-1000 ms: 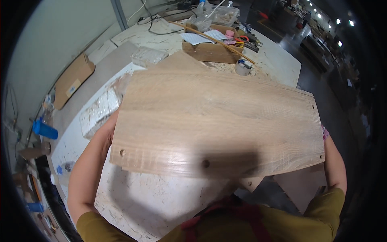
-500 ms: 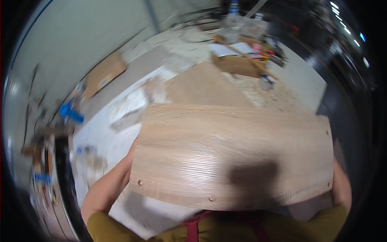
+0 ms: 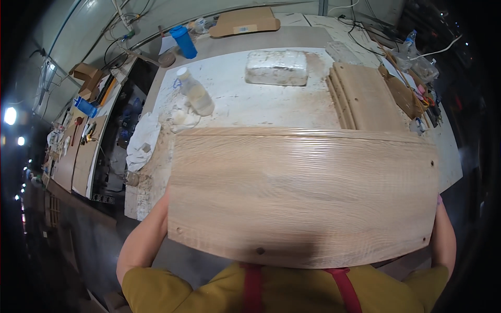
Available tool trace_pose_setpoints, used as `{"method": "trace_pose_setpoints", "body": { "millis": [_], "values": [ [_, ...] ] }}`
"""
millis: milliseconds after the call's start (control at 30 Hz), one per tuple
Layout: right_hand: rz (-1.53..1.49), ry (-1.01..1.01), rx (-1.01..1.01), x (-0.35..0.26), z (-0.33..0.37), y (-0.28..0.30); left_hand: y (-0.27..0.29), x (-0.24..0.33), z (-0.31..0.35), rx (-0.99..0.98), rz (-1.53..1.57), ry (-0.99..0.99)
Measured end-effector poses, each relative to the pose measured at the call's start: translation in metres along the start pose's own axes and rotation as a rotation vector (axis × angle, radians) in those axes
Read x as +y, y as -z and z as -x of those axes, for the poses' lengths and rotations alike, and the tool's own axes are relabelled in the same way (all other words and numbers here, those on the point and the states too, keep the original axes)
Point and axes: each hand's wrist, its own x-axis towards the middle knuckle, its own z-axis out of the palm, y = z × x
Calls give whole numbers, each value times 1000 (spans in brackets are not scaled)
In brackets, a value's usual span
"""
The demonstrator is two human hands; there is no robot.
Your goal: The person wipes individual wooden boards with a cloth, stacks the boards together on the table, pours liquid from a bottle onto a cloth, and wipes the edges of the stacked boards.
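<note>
A wide light wood-grain board with small holes along its edges is held in front of my body, spanning most of the view's middle. My left hand is at its left edge, the fingers hidden behind the wood. At the right edge is my right hand, mostly out of sight behind the board. Between them the two hands bear the panel above the near side of the white worktable. Beyond its far right part lies a stack of similar wood-grain panels.
A plastic-wrapped block, a cloudy plastic bottle and a blue cup stand on the table. A flat cardboard box lies at the back. Tools and a cardboard tray are far right. A cluttered side bench stands left.
My view has swung left, so the table's contents appear farther right and the side bench shows more fully. The board stays in both hands, before my body.
</note>
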Motion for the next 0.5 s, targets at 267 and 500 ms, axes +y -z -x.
{"method": "trace_pose_setpoints", "body": {
  "millis": [267,500],
  "values": [
    [-93,-62,-204,56,-62,-159,140,13,35,267,69,-237],
    [-129,-88,-264,94,-95,-229,219,24,-7,335,63,-373]
  ]
}}
